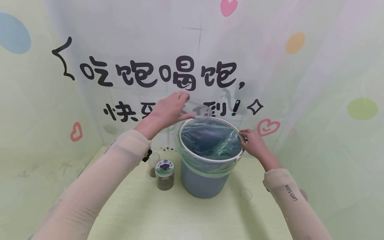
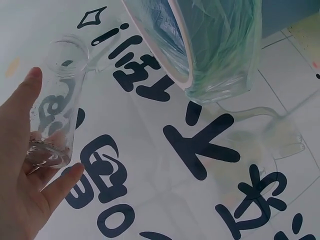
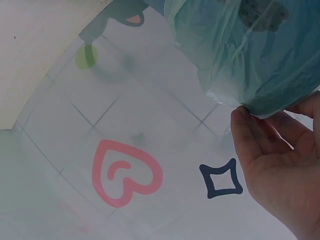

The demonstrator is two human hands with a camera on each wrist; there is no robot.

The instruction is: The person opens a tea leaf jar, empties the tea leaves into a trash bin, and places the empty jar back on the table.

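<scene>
My left hand holds a clear jar, tipped on its side with its mouth over the bin's rim. In the left wrist view the jar is see-through, with a few dark specks near its base. A blue bin stands upright on the table, lined with a thin green plastic bag folded over its white rim. At the bin's right side, my right hand pinches the rim and bag edge. A dark clump shows through the bag in the right wrist view.
Left of the bin stands a lidded jar with dark contents and a purple-and-green label. Behind it is a second, pale container. A clear round piece lies on the pale table, right of the bin. Printed walls enclose the table.
</scene>
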